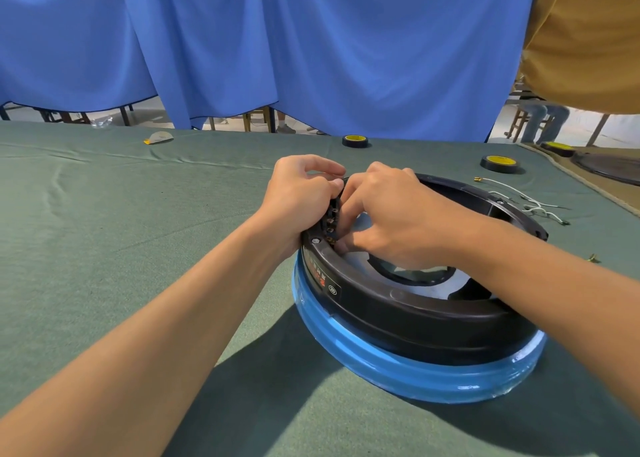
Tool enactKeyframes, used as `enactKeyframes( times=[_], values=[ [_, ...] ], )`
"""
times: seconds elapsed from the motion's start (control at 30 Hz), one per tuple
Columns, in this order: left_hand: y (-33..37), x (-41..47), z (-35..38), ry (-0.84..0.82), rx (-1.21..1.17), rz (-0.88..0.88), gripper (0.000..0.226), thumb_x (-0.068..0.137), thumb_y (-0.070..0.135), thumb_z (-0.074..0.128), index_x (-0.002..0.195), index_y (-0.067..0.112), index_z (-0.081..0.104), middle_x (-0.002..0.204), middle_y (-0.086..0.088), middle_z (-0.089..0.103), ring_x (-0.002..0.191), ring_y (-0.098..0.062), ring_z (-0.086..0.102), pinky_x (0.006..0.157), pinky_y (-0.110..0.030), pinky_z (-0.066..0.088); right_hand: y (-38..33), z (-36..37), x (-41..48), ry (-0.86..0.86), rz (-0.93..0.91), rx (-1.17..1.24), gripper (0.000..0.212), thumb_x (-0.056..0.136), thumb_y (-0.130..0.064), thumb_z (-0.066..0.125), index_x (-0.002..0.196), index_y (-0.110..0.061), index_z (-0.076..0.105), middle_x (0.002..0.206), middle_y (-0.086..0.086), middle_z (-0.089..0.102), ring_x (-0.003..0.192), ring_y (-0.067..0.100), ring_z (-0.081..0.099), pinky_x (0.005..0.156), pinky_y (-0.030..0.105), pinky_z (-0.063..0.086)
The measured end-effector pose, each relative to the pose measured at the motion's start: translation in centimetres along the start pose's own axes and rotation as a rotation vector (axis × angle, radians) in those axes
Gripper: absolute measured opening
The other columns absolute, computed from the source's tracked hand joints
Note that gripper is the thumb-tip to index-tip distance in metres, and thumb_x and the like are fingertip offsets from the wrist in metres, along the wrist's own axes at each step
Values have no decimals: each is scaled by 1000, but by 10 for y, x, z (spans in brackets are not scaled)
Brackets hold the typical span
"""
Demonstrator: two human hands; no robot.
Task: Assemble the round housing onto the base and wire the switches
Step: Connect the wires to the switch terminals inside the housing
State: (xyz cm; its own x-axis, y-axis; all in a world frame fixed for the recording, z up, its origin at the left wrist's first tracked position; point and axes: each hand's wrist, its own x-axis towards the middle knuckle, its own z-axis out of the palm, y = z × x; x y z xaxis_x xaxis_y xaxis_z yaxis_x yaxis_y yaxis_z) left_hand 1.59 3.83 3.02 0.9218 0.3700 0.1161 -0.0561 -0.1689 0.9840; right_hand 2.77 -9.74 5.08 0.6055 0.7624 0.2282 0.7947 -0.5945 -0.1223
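A round black housing sits on a blue-wrapped base on the green cloth. At its left rim stands a black switch block with brass terminals. My left hand curls around the outside of the rim at that block. My right hand reaches inside the housing, its fingers curled against the block's inner side. What the fingertips pinch is hidden. Loose white wires with brass terminals lie on the cloth behind the housing on the right.
Black-and-yellow tape rolls lie at the back of the table, a third farther right. A white-yellow scrap is at back left. Blue curtain hangs behind. A person in a tan shirt stands at right.
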Motion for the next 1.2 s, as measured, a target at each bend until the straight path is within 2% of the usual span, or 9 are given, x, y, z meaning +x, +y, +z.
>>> enactKeyframes(
  times=[0.23, 0.4, 0.57, 0.73, 0.9, 1.03, 1.13, 1.2],
  values=[
    [-2, 1, 0, 1, 2, 7, 16, 92, 1, 62, 102, 10, 71, 102, -11, 73, 87, -25, 71, 77, -39, 61, 2, -2, 0, -2, -4, 67, 7, 84, -32, 71, 86, -30, 77, 103, -8, 63, 107, 17, 41, 98, 46, 37],
    [-1, 2, 0, -1, 23, 14, 15, 92, -1, 61, 97, 9, 71, 98, -14, 73, 77, -24, 69, 72, -36, 60, 0, 1, 2, 23, -10, 65, 6, 82, -31, 72, 80, -29, 77, 98, -6, 66, 105, 18, 46, 94, 43, 42],
    [0, 2, 0, -3, 44, 21, 17, 92, -1, 60, 93, 11, 71, 95, -14, 74, 81, -26, 70, 72, -36, 60, -1, 4, 3, 37, -8, 91, 7, 81, -28, 72, 78, -25, 77, 94, -2, 66, 99, 19, 50, 90, 42, 46],
    [1, 0, 0, -2, 49, 15, 16, 92, 0, 59, 95, 11, 71, 96, -14, 73, 90, -30, 72, 76, -40, 61, -5, 4, 3, 30, 30, 132, 9, 82, -25, 71, 74, -25, 72, 96, -3, 65, 96, 16, 41, 94, 43, 43],
    [1, 0, 0, 2, 58, 14, 16, 92, 0, 60, 97, 10, 72, 96, -13, 74, 92, -30, 72, 80, -44, 61, -8, 8, 7, 47, 67, 153, 5, 81, -22, 73, 77, -20, 75, 97, 2, 64, 102, 23, 46, 91, 43, 45],
    [-2, 2, 1, 13, 49, 16, 16, 92, 2, 61, 97, 12, 72, 97, -10, 74, 92, -29, 72, 84, -45, 60, -2, 4, 4, -7, 45, 133, 6, 80, -31, 74, 79, -25, 77, 95, -5, 64, 103, 21, 44, 94, 45, 42],
    [-3, 2, 1, 21, 41, 23, 15, 91, 3, 63, 97, 13, 73, 98, -11, 74, 93, -29, 71, 88, -46, 58, 5, -2, 0, 7, 4, 158, 2, 80, -32, 75, 80, -33, 77, 89, -17, 58, 99, 14, 39, 86, 33, 38],
    [-3, 3, 1, 22, 45, 23, 15, 91, 4, 63, 96, 14, 73, 98, -10, 74, 93, -27, 71, 88, -46, 58, 6, -2, -1, 27, -25, 164, 7, 80, -29, 76, 80, -35, 77, 85, -22, 55, 96, 13, 38, 79, 27, 34]
  ],
)
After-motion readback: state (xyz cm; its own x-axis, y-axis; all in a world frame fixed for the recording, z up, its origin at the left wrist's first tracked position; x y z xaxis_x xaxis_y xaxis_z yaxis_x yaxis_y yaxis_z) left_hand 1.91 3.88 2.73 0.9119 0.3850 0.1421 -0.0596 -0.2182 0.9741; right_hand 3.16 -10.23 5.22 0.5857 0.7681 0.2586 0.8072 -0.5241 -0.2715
